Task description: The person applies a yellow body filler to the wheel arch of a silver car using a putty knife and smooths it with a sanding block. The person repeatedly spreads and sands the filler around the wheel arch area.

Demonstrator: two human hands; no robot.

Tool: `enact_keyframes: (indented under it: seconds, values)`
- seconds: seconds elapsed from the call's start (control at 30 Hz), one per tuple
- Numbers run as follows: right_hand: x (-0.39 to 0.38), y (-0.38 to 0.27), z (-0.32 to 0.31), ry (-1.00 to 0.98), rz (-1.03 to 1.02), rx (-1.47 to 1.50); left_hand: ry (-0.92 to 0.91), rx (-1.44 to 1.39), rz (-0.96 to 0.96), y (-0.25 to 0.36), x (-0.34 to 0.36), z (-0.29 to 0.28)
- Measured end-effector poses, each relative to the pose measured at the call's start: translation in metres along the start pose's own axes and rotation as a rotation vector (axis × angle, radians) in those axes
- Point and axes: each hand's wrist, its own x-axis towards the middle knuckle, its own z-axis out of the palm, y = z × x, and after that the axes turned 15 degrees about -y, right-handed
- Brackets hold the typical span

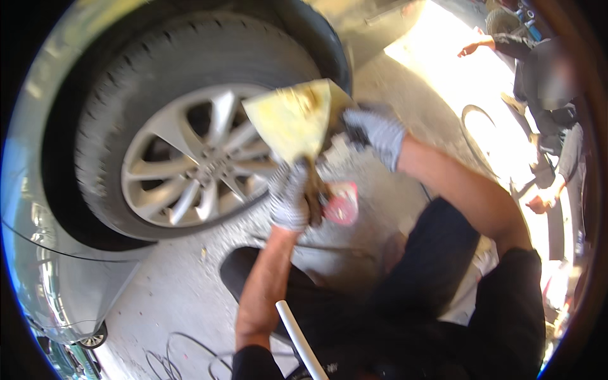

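Note:
My left hand (291,196), in a striped, dirty glove, grips a pale yellow, wedge-shaped spreader (285,120) with brown smears near its top edge. My gloved right hand (373,133) is curled just right of the spreader's upper part, its fingertips partly dark; what it holds there is unclear. Just right of my left hand and below the spreader is a pink, flat object (342,209) with pale residue. Behind both hands are a car's tire (107,133) and silver alloy wheel (155,174).
The car's grey body (57,272) curves along the left. Black hoses (174,351) lie on the concrete floor (158,297). A white tube (297,335) crosses my lap. At the right, co-workers (538,88) crouch, with a bare hand (541,201) showing near a loop of hose (472,145).

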Motion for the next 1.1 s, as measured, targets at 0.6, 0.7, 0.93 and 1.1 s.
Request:
enact_keyframes:
  seconds: [0.6,0.7,0.93,1.1]
  values:
    - [-0.065,0.061,0.022,-0.283,0.112,-0.127,0.168,0.200,0.123,0.004,-0.006,-0.003]
    - [-0.064,0.059,0.028,-0.133,0.080,-0.018,0.201,0.213,0.206,0.007,-0.004,0.011]
    - [-0.041,0.049,0.002,0.080,-0.289,0.307,0.237,0.283,0.286,0.002,0.001,0.017]
    - [-0.034,-0.002,-0.019,0.083,-0.479,-0.039,0.185,0.366,0.216,0.010,-0.001,-0.003]
